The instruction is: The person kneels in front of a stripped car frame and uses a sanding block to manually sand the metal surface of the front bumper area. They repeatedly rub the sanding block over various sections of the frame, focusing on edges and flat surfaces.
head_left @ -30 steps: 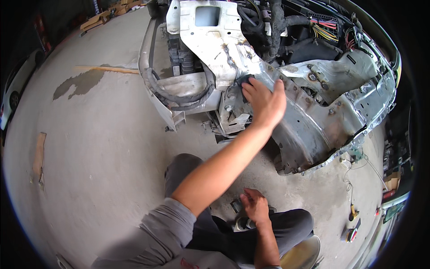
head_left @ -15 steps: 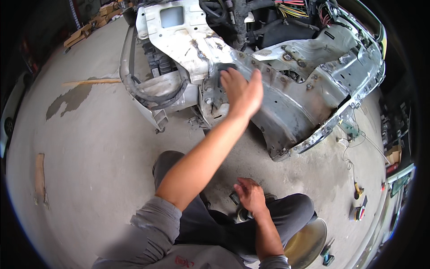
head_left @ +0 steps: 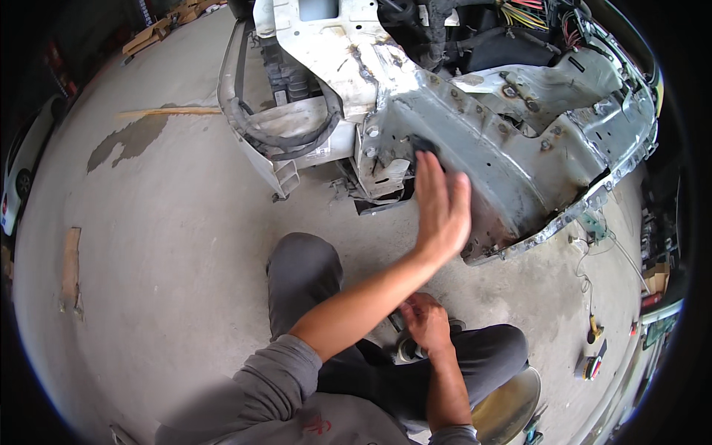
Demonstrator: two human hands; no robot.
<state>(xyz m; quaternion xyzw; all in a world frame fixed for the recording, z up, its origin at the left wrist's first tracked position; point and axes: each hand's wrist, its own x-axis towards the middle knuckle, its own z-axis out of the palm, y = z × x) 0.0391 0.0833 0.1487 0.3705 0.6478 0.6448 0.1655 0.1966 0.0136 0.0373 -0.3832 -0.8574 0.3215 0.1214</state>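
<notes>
Floor (head_left: pixel 200 245): pale grey concrete, lightly scuffed. Dark patch (head_left: pixel 130 148), ragged outline, left of frame; narrow wooden strip (head_left: pixel 178 111) at its upper end. Brown flat strip (head_left: pixel 70 267) lower down, far left, material unclear. Cardboard (head_left: pixel 148 35) heaped upper left, background there dim. White car (head_left: pixel 28 152) at left edge. Right edge: shadowed clutter, brown box (head_left: pixel 656 279) among it. Floor light soft, fairly even.

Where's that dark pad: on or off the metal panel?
On: the dark pad lies against the metal panel, partly under the left hand.
</notes>
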